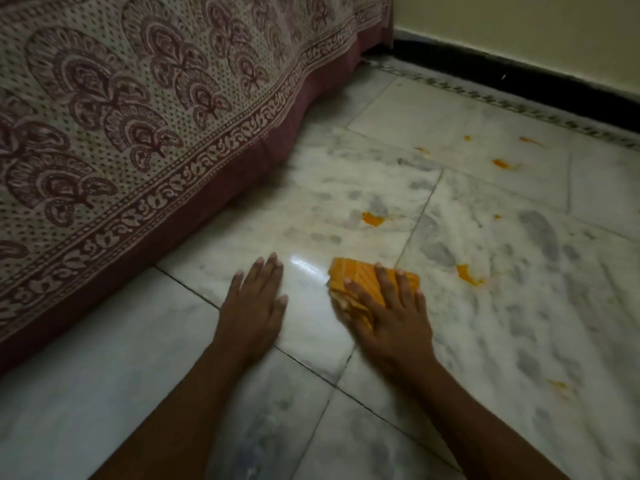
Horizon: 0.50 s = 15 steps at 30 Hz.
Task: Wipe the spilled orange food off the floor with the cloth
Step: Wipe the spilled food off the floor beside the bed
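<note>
A folded orange cloth (360,275) lies on the white marble floor (519,306) in the middle of the view. My right hand (384,317) presses flat on top of it with fingers spread and straight. My left hand (254,306) rests palm-down on the bare tile just to the left, holding nothing. Orange food spots are scattered beyond and to the right of the cloth: one blob (373,219) ahead of it, one (467,274) to its right, and smaller ones (501,163) farther back near the wall.
A bed draped in a cream sheet with maroon print (121,133) fills the left side, its hem reaching the floor. A black skirting (519,72) and pale wall run along the back right. A faint orange smear (558,384) lies at the near right.
</note>
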Available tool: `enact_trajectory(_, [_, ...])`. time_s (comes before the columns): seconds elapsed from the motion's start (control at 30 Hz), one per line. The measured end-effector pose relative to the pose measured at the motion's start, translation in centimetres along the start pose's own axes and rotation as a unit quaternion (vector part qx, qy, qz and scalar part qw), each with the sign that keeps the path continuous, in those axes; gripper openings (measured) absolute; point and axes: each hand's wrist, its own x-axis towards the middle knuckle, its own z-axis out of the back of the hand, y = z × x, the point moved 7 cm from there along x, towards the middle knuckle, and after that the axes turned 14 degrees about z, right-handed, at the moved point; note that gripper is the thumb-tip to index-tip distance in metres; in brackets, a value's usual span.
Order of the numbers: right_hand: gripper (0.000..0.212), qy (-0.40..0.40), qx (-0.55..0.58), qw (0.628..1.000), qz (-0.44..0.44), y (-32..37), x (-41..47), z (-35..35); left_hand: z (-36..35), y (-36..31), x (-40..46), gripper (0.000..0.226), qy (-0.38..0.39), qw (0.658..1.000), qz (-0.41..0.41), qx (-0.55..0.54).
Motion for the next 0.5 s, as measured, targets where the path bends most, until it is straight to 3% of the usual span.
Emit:
enact_trajectory(0.17, [0.065,-0.068,-0.029,0.99,-0.119,-5.2,8.2,-0.9,-0.9,-2.9,4.8,0.071,-0.047,0.999,0.011,0.019])
enact_trajectory(0.27, [0.06,-0.089,-0.034,0.993,-0.071,-3.4,11.9,-2.8,-1.8,-2.1,4.8,0.066,-0.051,0.998,0.007,0.033])
enact_trajectory(0.4, [0.058,-0.074,-0.04,0.995,0.058,-2.2,6.7,-1.9,-1.7,-2.1,4.8,0.065,-0.039,0.999,0.015,0.032])
enact_trajectory(0.5, [0.059,-0.077,-0.051,0.996,0.005,-5.7,5.1,-0.6,-1.2,-2.8,5.2,0.064,-0.029,0.999,0.012,0.031])
